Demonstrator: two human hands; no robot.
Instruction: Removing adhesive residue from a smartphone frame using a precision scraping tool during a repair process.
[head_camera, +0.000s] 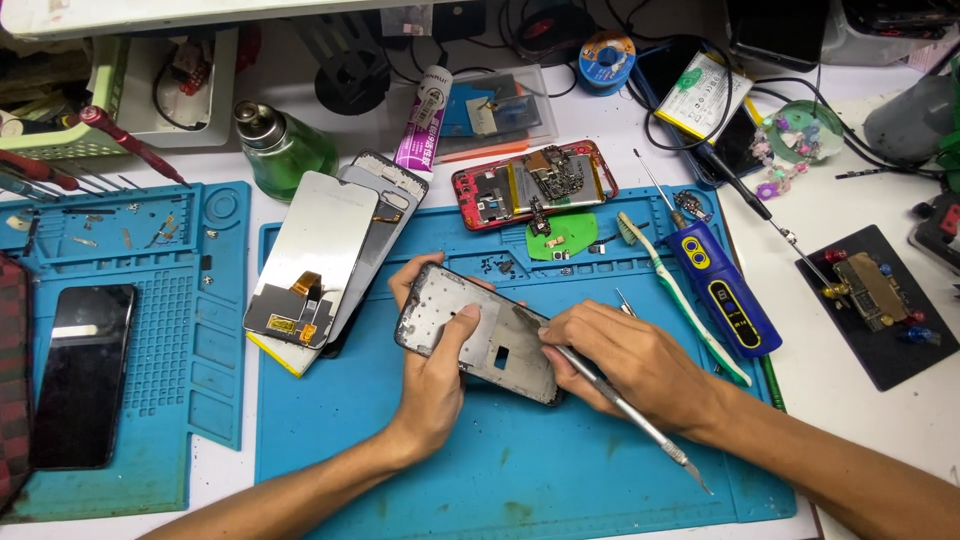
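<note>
My left hand (432, 368) grips a bare grey phone frame (482, 334) from its near edge, thumb pressed on the inner face, and holds it tilted over the blue repair mat (500, 470). My right hand (620, 360) holds a slim metal scalpel-like tool (628, 410). Its tip rests on the frame's right part, and its handle points back toward my right forearm. Small dark scraps lie on the mat under the frame.
Left of the frame lie stacked phone screens (330, 255), a green bottle (285, 150) and a glue tube (425, 120). A red opened phone (530, 185), a toothbrush (675, 290) and a blue-yellow tool (725, 290) lie behind and right. A dark phone (82, 370) rests on the left mat.
</note>
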